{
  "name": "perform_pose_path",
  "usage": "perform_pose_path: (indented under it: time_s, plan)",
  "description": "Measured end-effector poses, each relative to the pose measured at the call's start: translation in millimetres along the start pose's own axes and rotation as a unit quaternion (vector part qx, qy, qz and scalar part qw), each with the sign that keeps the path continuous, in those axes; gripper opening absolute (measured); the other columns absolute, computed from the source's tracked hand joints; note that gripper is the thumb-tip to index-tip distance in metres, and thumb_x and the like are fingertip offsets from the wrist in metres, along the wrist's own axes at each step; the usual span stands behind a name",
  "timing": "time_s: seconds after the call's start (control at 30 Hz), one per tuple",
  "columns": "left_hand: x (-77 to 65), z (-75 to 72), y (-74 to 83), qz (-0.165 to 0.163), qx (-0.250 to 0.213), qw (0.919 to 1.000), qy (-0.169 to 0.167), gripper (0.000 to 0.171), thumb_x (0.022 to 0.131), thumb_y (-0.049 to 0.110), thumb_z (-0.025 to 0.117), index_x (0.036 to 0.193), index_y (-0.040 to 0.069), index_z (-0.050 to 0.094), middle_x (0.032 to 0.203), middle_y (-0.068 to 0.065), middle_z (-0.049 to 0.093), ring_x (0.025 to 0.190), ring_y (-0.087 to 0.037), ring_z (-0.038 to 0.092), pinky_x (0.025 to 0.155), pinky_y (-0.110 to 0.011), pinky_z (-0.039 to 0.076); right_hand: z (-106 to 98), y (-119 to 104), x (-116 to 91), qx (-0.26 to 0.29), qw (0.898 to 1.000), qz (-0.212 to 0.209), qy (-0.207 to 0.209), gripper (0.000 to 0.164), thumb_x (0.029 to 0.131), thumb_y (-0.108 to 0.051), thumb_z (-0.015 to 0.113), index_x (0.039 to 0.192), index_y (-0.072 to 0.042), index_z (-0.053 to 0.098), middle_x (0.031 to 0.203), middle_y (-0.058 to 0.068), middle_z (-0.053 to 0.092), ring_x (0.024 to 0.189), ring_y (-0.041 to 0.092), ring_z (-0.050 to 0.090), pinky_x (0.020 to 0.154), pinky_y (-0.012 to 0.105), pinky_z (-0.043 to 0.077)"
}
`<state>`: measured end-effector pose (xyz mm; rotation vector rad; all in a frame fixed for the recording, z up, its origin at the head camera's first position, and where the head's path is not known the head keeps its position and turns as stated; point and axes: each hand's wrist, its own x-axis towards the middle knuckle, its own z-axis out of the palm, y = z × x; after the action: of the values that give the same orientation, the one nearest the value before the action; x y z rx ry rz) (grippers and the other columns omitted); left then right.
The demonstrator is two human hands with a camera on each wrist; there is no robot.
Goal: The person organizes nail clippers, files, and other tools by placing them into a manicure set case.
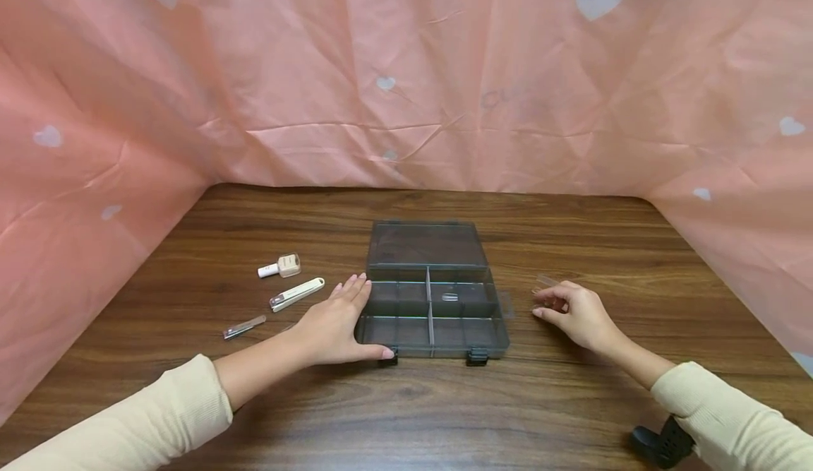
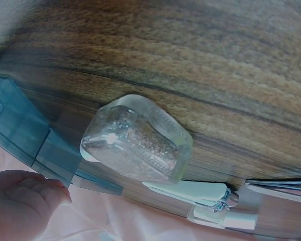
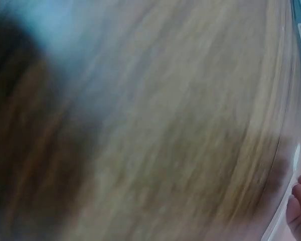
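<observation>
A smoky translucent compartment box point(image 1: 438, 349) lies open on the table, with dividers crossing its tray. My left hand point(image 1: 338, 321) rests along its left side, fingers extended and thumb at a front latch point(image 1: 389, 358). A small clear piece point(image 1: 449, 297) is inside the right half. To the box's right, my right hand point(image 1: 581, 316) has bent fingers and thumb around a thin clear plastic strip point(image 1: 547, 282), much of it hidden by the fingers. Another clear flat piece point(image 1: 506, 305) lies against the box's right side. In the right wrist view, only curled fingertips point(image 3: 300, 198) show.
Left of the box lie a nail polish bottle point(image 1: 288, 265), a white-handled nail clipper point(image 1: 297, 294) and a smaller clipper point(image 1: 244, 327). A clear glittery container point(image 2: 135, 140), mostly hidden by the left arm from the head, is close in the left wrist view. Pink curtains point(image 1: 406, 104) surround the table.
</observation>
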<state>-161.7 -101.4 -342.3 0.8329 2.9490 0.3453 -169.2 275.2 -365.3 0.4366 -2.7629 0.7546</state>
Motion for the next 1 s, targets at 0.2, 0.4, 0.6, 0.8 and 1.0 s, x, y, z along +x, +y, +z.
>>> perform_pose_path:
  time_s: [0.2,0.4,0.6,0.8,1.0]
  plan:
    - [-1.3,-0.3,-0.5,0.003,0.001,1.0000,0.004,0.109,0.070,0.069,0.062,0.139,-0.009,0.032,0.148,-0.026,0.028,0.140,-0.035,0.024,0.113,-0.045,0.026,0,7,-2,-0.011,0.999,0.029,-0.022,0.018,0.076,-0.007,0.073,0.092,0.002,0.070,0.078,0.005,0.062,0.064,0.001,0.046,0.054,0.019,0.040]
    - [-1.0,-1.5,-0.3,0.008,0.000,1.0000,0.005,0.108,0.070,0.068,0.063,0.139,-0.010,0.032,0.148,-0.027,0.027,0.139,-0.036,0.025,0.113,-0.046,0.026,0,10,-1,-0.004,0.999,0.025,-0.021,0.015,0.077,-0.006,0.073,0.089,0.002,0.070,0.073,0.001,0.059,0.062,-0.001,0.043,0.053,0.019,0.039]
    - [0.4,-0.6,-0.5,0.007,-0.001,1.0000,0.003,0.108,0.070,0.068,0.062,0.139,-0.010,0.032,0.148,-0.027,0.026,0.140,-0.035,0.024,0.113,-0.045,0.026,0,12,2,0.000,0.999,0.021,-0.028,0.006,0.078,-0.005,0.071,0.082,-0.002,0.069,0.070,0.000,0.059,0.060,-0.001,0.042,0.052,0.019,0.038]
    - [0.4,-0.1,-0.7,0.006,0.002,1.0000,0.003,0.108,0.070,0.068,0.062,0.139,-0.010,0.032,0.148,-0.027,0.026,0.140,-0.036,0.024,0.113,-0.045,0.026,0,10,3,0.010,0.998,0.037,-0.041,0.004,0.079,-0.005,0.071,0.079,-0.003,0.067,0.070,0.001,0.060,0.059,-0.001,0.042,0.051,0.019,0.038]
    - [0.5,1.3,-0.5,0.006,0.001,1.0000,0.006,0.108,0.070,0.068,0.063,0.139,-0.010,0.032,0.148,-0.027,0.027,0.139,-0.036,0.025,0.113,-0.045,0.027,-1,9,4,0.009,0.999,0.036,-0.038,0.004,0.078,-0.006,0.071,0.077,-0.003,0.068,0.069,0.000,0.060,0.059,-0.001,0.042,0.051,0.018,0.038]
